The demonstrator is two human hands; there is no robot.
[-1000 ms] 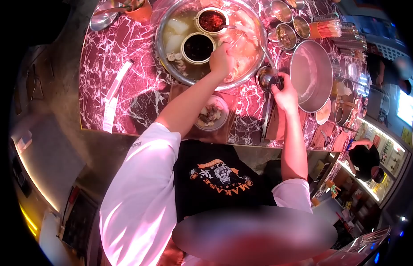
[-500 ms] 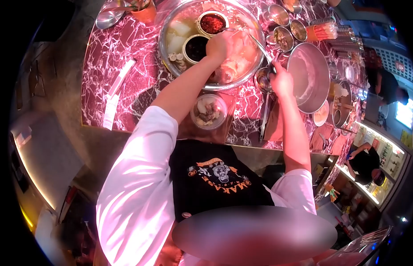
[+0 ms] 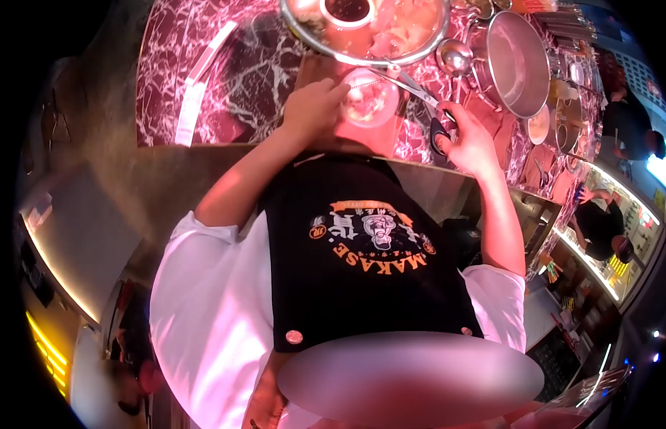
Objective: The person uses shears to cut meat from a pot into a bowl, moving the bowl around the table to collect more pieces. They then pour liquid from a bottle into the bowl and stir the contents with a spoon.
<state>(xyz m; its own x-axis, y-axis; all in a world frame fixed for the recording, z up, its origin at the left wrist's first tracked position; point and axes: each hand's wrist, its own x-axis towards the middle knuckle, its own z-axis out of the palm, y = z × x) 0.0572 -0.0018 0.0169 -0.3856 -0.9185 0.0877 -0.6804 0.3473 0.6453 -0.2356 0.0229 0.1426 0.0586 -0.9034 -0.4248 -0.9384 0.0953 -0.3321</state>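
Observation:
My right hand (image 3: pixel 470 143) grips a pair of scissors (image 3: pixel 420 93) by the dark handles, the silver blades apart and pointing up and left. Their tips reach over the far rim of a round, clear bowl (image 3: pixel 367 116), where a small pale piece of food (image 3: pixel 394 70) shows. Food pieces lie inside the bowl. My left hand (image 3: pixel 313 107) is closed at the bowl's left side, around a thin metal tool (image 3: pixel 363 84) with a ridged edge that extends over the bowl. Most of that tool is hidden by the fingers.
A wide metal hotpot (image 3: pixel 324 50) of broth stands just beyond the bowl, with a round dark-filled cup (image 3: pixel 347 10) in it. To the right are a ladle (image 3: pixel 454 57) and a deep metal pot (image 3: pixel 519 66). A long white strip (image 3: pixel 193 100) lies left. People stand at far right.
Both hands have come back from over the hotpot toward me, to the clear bowl. The scissors moved with my right hand. The view has tilted, so the table sits higher.

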